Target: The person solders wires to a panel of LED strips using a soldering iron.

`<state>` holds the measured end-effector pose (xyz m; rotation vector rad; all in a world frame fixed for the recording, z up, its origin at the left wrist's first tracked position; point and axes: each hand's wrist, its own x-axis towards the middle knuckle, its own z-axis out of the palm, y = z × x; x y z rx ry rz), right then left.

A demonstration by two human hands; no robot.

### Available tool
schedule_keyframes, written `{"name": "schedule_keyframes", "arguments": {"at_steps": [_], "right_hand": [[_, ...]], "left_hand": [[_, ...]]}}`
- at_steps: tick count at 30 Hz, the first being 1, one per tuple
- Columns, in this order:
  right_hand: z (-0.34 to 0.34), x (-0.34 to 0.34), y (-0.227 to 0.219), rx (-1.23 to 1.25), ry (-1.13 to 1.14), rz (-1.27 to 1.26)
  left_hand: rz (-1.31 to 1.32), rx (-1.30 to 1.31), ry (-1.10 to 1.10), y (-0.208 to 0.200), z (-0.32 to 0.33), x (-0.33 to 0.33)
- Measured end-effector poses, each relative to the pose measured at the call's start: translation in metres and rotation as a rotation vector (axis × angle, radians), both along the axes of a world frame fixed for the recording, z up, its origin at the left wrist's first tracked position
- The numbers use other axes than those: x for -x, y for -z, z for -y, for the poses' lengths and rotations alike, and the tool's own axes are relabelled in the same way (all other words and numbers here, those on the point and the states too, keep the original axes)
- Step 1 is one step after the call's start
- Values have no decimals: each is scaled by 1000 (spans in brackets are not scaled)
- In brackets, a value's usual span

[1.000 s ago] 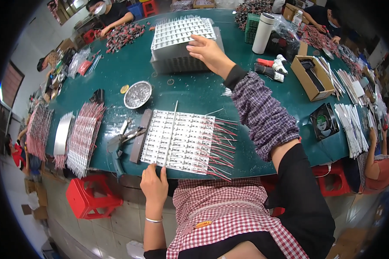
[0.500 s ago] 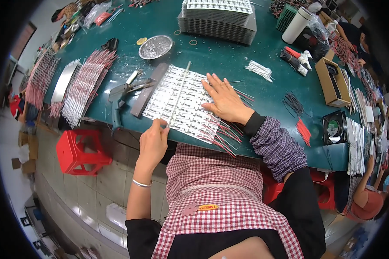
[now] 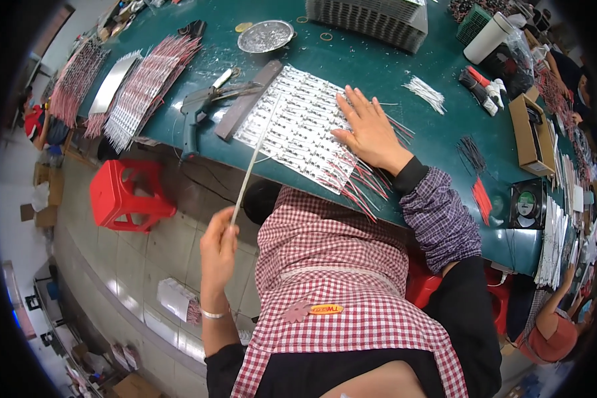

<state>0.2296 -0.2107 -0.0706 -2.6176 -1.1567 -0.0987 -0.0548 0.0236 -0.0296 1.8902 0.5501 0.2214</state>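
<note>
My left hand [image 3: 219,247] is closed on the lower end of a long, thin pale strip [image 3: 246,182]. The strip slants from beyond the table's front edge up over a white circuit board panel [image 3: 298,123] printed with rows of small black parts. Flat on the panel's right part, with fingers spread, lies my right hand [image 3: 373,132]. Red and dark wires [image 3: 361,182] stick out from the panel's right side, partly under that hand. A dark grey bar [image 3: 249,99] runs along the panel's left edge. Left of the bar lies a teal-handled gun-shaped tool [image 3: 191,123].
A metal bowl [image 3: 265,36] and a stack of panels [image 3: 371,23] are at the back. Wired boards [image 3: 152,89] lie left. White wires [image 3: 426,93], red wires [image 3: 481,199], a cardboard box [image 3: 532,136] and a white bottle [image 3: 488,38] are right. A red stool [image 3: 129,196] stands left.
My left hand has drawn the strip toward me, down and left off the table's edge. My right hand stays flat on the panel. The whole view has shifted a little.
</note>
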Motion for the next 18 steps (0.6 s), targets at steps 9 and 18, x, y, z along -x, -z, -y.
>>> {"name": "schedule_keyframes", "arguments": {"at_steps": [9,18], "right_hand": [[-2,-1,2,-10,0,-8],[-1,1,5,-25,8,-13]], "left_hand": [[-114,121,-237,21,20,97],[-91,125,-235,32,15,103]]}}
